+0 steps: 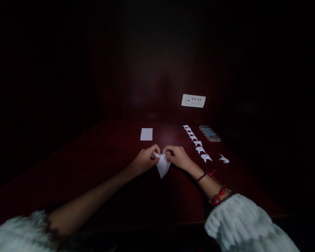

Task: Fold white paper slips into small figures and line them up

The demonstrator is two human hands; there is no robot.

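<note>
A sheet of white paper (163, 166), folded to a point at its lower end, is held up between my two hands over the table. My left hand (146, 158) pinches its upper left corner between thumb and fingers. At the upper right corner, my right hand (179, 156) grips the paper the same way, fingers bent inward. The top edge dips slightly between the thumbs, and the fingertips behind the sheet are partly hidden. Beyond my hands lies a flat white paper sheet (146, 134). To the right runs a slanting row of several small folded paper pieces (195, 139).
The dark red table (115, 147) meets a dark wall carrying a white socket panel (193, 100). Right of the folded row lies a blurred-out flat object (210, 133), with a crumpled bit of white paper (224, 159) nearer me. The table's front edge runs below my forearms.
</note>
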